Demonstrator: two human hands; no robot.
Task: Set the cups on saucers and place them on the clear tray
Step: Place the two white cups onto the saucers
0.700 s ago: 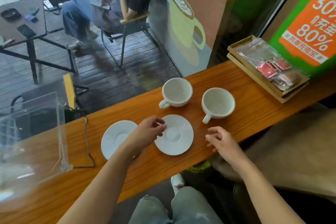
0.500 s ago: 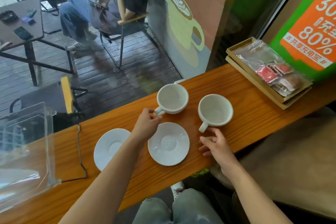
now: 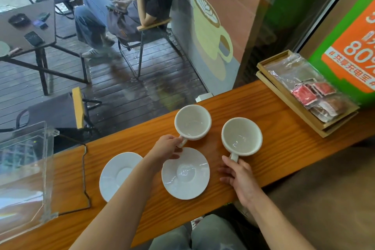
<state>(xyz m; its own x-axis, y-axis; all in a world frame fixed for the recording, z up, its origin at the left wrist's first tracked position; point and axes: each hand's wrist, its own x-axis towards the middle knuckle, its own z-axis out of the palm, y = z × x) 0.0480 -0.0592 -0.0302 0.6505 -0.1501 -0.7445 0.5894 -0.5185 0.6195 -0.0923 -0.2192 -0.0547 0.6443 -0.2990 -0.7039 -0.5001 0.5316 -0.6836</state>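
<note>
Two empty white cups stand on the wooden counter. My left hand grips the handle of the left cup. My right hand pinches the handle of the right cup. Both cups rest on the wood. In front of them lie two bare white saucers: one between my hands, the other partly under my left forearm. The clear tray sits at the counter's far left.
A stacked wooden tray holding wrapped sachets sits at the back right. A black wire stand stands by the clear tray. The counter abuts a window; a person sits outside. My knees are below the front edge.
My left hand left the middle saucer and took the left cup's handle. My right hand moved forward from the counter and closed on the right cup's handle.
</note>
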